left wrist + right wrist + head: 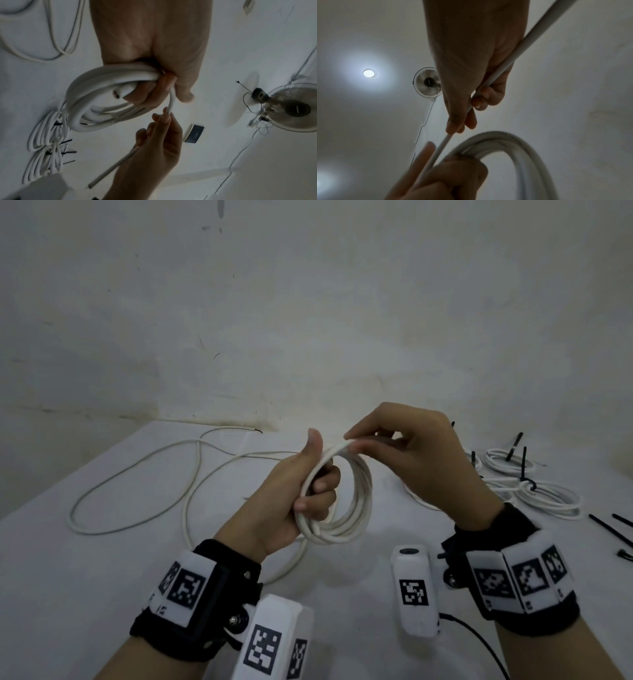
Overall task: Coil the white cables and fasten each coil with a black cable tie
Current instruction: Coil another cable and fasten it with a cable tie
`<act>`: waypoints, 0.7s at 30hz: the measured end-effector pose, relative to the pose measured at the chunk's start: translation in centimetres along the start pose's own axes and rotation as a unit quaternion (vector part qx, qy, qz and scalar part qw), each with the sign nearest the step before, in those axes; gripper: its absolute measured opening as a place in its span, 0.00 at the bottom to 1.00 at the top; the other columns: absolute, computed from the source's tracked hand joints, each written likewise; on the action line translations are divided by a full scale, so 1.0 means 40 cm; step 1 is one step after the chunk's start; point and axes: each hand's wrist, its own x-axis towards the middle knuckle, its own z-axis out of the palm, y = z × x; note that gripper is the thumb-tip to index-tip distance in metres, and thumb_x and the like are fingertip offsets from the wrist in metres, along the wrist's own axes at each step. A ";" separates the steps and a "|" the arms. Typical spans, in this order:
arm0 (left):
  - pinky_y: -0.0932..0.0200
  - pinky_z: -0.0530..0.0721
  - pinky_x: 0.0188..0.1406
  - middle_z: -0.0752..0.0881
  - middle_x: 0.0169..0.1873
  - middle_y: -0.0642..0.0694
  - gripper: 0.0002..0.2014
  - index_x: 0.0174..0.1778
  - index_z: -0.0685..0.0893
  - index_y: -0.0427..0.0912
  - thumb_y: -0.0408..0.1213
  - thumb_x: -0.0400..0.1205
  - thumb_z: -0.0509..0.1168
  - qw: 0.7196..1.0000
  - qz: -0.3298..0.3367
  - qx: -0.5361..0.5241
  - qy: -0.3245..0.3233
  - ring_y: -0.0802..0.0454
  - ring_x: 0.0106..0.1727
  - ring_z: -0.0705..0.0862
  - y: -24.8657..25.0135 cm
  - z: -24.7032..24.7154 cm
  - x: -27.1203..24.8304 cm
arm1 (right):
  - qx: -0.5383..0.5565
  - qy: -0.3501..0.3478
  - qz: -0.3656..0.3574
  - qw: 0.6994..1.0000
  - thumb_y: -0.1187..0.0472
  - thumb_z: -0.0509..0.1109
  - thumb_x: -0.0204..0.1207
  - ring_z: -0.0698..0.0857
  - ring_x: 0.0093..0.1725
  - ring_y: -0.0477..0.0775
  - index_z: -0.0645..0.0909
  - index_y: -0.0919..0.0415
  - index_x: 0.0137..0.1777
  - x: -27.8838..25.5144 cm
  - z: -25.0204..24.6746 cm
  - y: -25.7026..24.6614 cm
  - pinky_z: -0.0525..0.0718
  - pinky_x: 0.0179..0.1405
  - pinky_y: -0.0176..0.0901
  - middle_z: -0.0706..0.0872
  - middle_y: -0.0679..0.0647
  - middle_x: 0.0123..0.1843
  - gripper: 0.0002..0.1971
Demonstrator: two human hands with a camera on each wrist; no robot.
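Left hand (291,494) grips a white cable coil (346,508) above the table's (85,577) near centre; right hand (411,453) pinches its free strand. Loose cable (137,474) trails left. Tied coils (534,491) and black ties (613,532) lie right. Stained white wall (308,302) behind; fan (428,82) and lamp (368,73) overhead.

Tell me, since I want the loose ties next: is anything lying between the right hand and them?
Partly: the tied coils lie right of the right hand, while the loose ties lie just beyond them at the table's right edge.
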 end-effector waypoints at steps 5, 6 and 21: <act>0.73 0.55 0.11 0.61 0.17 0.55 0.17 0.26 0.69 0.47 0.47 0.77 0.65 1.000 0.003 -0.015 0.014 0.66 0.11 0.57 0.002 -0.003 -0.004 | 0.006 0.047 0.016 0.999 0.64 0.75 0.73 0.79 0.39 0.43 0.89 0.61 0.46 -0.001 0.040 0.009 0.75 0.35 0.28 0.79 0.49 0.39 0.04; 0.73 0.54 0.11 0.61 0.16 0.55 0.18 0.26 0.69 0.47 0.46 0.78 0.67 0.999 0.006 -0.024 0.031 0.66 0.11 0.57 0.004 -0.006 -0.003 | -0.009 0.055 0.019 0.998 0.65 0.75 0.73 0.79 0.39 0.43 0.89 0.61 0.46 0.000 0.041 0.011 0.75 0.35 0.27 0.77 0.49 0.39 0.04; 0.72 0.61 0.06 0.66 0.13 0.55 0.20 0.27 0.77 0.44 0.46 0.59 0.83 0.980 0.007 -0.195 -0.044 0.64 0.07 0.64 0.009 -0.030 0.005 | 0.015 -0.093 0.219 0.971 0.61 0.66 0.81 0.84 0.29 0.44 0.78 0.58 0.41 -0.002 -0.014 0.010 0.87 0.31 0.40 0.84 0.49 0.31 0.07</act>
